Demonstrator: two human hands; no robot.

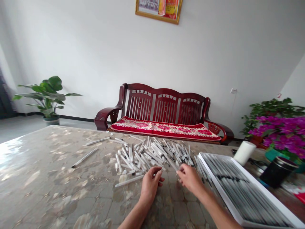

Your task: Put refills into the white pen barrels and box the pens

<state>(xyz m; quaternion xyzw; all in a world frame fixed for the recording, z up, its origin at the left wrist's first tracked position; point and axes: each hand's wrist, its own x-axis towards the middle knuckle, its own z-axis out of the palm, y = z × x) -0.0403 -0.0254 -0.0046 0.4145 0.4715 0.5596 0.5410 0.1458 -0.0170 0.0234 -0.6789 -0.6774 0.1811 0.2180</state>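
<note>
A loose pile of whitish pen caps and clear pen barrels [145,156] lies on the table in front of both hands. My left hand [150,184] is at the near edge of the pile, fingers curled and thumb bent toward them. Whether something small sits between its fingertips cannot be made out. To its right, my right hand [189,178] pinches the near end of a pale, slim pen [173,164] at the pile's edge. One longer pen [130,181] lies just left of my left hand.
A white open box [240,219] filled with rows of pens stands on the right. Beyond it are a white roll [244,152], a dark cup [278,171] and purple flowers [283,133]. Separate pens [85,157] lie left. A red wooden bench [164,106] stands behind the table.
</note>
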